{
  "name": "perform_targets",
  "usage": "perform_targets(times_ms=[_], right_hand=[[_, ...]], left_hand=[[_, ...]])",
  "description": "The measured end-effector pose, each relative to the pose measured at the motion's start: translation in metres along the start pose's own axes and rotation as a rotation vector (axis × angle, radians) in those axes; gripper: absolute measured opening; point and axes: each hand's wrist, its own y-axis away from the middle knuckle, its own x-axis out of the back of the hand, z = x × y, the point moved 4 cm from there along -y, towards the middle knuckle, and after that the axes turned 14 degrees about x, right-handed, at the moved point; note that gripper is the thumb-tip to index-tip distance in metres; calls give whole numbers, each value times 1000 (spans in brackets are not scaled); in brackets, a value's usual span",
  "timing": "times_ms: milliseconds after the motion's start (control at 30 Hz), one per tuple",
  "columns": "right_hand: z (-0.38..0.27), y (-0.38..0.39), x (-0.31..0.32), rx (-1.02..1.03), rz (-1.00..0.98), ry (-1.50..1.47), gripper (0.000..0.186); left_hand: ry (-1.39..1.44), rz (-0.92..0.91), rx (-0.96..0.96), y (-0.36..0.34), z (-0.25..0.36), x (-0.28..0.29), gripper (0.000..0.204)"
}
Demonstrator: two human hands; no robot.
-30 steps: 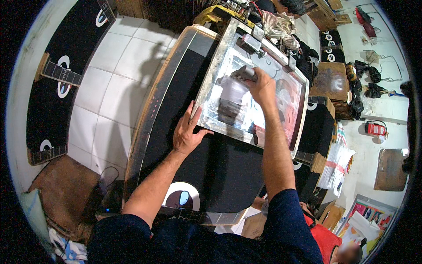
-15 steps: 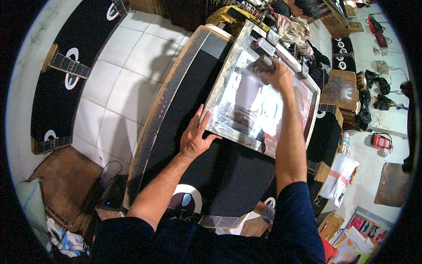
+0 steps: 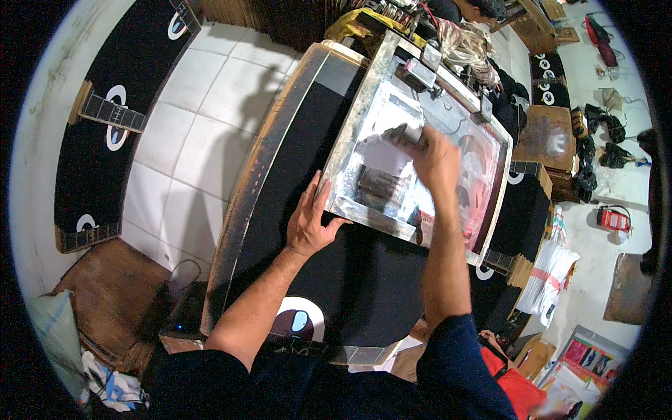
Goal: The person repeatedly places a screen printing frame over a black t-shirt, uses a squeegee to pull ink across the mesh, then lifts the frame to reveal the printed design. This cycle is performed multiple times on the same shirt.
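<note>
A metal-framed printing screen with a glossy, smeared middle lies tilted askew over a black board with a large white-and-blue eye print. My left hand holds the screen's lower-left corner, fingers stretched along its side and thumb along the bottom edge. My right hand is closed on a dark grey squeegee, blurred, over the screen; the squeegee's lower part is too smeared to make out. Small metal clamps sit along the screen's far edge.
Printed black boards stand at left beside white floor tiles. A co-worker's head shows beyond bundled cloths; another person's red clothing is at lower right. Stacked boards, white sheets and a fire extinguisher are at right.
My right hand with the squeegee went toward the far side, then came back nearer and leftward across the screen. My left hand stays at the corner. The whole view has shifted slightly.
</note>
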Motion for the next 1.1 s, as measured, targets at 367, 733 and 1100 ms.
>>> perform_targets(times_ms=[367, 733, 1100], right_hand=[[112, -120, -27, -99, 29, -20, 68], [22, 190, 38, 133, -163, -341, 66], [52, 142, 27, 84, -169, -233, 30]], left_hand=[[-73, 16, -15, 2, 2, -3, 105], [-122, 11, -9, 3, 5, -6, 104], [-214, 7, -27, 5, 3, -10, 103]])
